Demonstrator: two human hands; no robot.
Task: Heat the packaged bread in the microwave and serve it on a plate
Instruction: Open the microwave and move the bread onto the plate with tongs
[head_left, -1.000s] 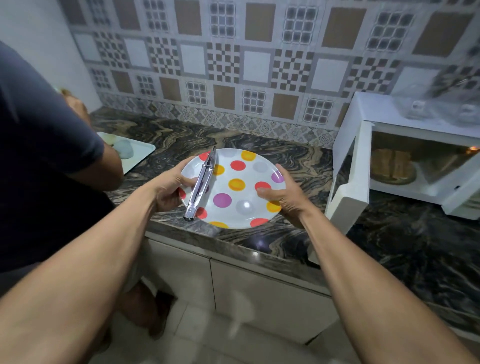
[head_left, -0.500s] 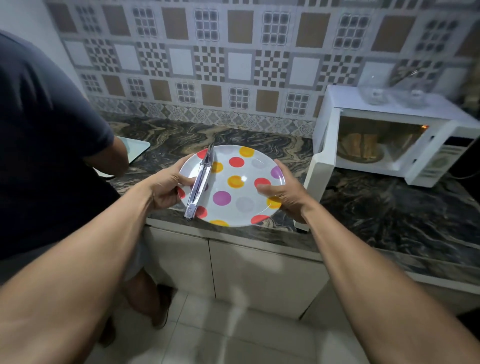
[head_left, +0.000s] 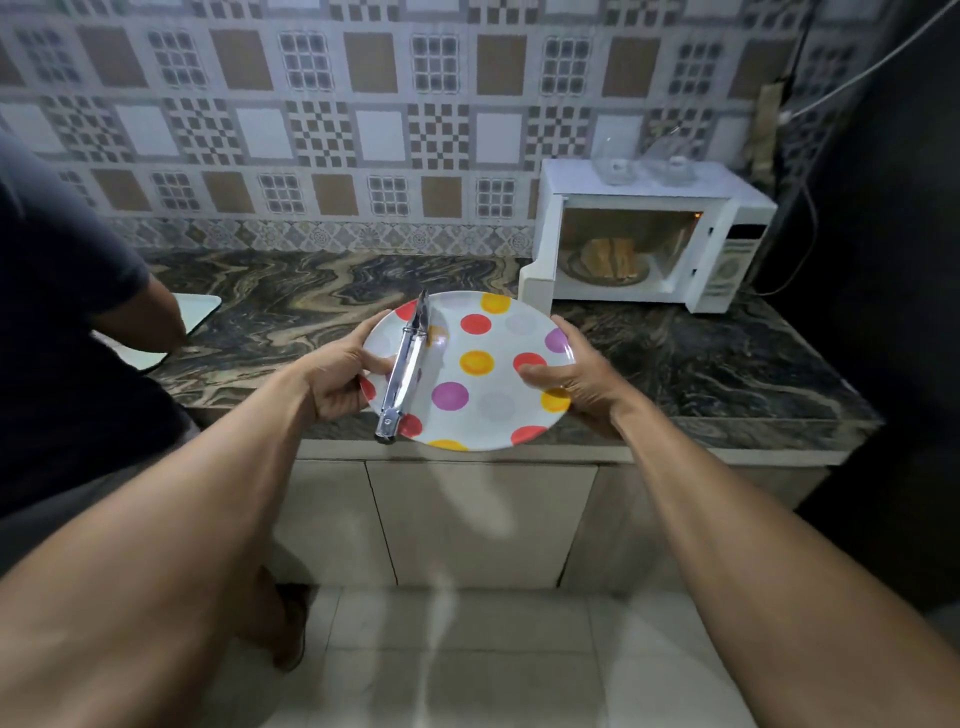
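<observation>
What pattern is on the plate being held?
White with red, orange, purple and pale grey polka dots; the plate shows clearly in the head view.

White plate (head_left: 498, 410), red-yellow-purple dots; white microwave (head_left: 649, 182).

Glossy spotted plate (head_left: 498, 364), shiny metal tongs (head_left: 408, 364), polished marbled stone counter (head_left: 701, 364).

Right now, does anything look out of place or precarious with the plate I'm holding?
The metal tongs lie loose on the polka-dot plate, their handle end sticking out past the near rim, pinned only by the left hand thumb. A tilt could slide them off. The right hand grips the other rim.
</observation>
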